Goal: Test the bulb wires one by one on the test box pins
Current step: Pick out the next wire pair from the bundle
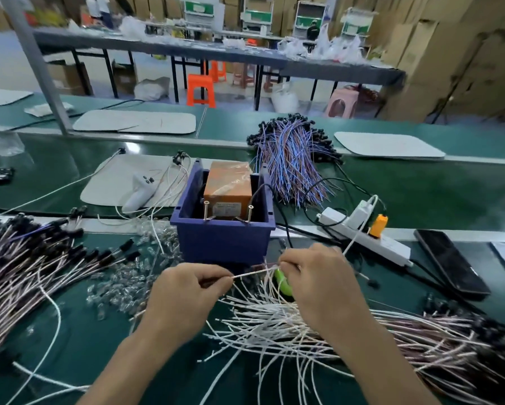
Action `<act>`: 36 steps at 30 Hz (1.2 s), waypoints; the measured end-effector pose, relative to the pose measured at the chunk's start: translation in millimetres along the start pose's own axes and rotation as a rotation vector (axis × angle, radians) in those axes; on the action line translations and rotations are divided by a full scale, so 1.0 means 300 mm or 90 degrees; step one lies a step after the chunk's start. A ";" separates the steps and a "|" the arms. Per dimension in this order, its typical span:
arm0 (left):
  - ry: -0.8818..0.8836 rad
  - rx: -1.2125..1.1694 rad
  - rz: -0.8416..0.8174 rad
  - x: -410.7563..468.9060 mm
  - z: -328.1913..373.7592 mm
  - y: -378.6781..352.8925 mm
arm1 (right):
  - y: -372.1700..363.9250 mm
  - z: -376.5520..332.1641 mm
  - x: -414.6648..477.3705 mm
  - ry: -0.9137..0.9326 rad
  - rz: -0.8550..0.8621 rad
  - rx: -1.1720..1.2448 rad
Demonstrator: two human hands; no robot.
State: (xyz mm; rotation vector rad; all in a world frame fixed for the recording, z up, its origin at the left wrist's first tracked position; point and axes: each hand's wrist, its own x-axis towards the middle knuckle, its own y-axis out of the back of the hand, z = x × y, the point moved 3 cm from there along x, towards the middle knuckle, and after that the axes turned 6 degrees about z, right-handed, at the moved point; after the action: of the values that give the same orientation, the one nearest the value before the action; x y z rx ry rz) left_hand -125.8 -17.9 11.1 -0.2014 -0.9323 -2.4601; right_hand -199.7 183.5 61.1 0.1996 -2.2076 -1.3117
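Left hand (187,290) and right hand (321,279) side by side, backs up; both pinching a wire (249,273)

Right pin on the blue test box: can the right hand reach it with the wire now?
Probably yes. The right hand pinches a white wire just in front of the blue test box; the right pin stands exposed at its near wall, nothing between them.

Test box and wires at the bench: a blue plastic test box (222,241) stands upright on the green tabletop (70,331), with an orange-wrapped block (227,182) inside it. Two metal pins (206,210) rise at its near rim. Just in front, one thin white bulb wire (249,272) stretches nearly level, pinched between the left hand (187,290) and the right hand (318,276). Loose white wires (274,320) fan out beneath it.
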 end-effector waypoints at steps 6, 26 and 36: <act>-0.174 0.130 0.133 -0.095 -0.018 -0.087 | -0.144 -0.099 -0.068 0.180 0.067 0.043; 0.121 -0.111 0.291 -0.003 -0.140 0.042 | -0.258 -0.003 -0.101 0.019 0.047 0.231; 0.396 -0.838 0.075 0.008 -0.144 -0.006 | -0.281 0.003 -0.095 -0.026 -0.020 0.242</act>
State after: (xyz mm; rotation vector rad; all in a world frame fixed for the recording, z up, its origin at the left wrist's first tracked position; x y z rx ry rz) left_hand -127.2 -45.9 -21.8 0.0895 0.9700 -2.3676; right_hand -189.1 152.4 -21.7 0.3528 -2.4822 -0.9058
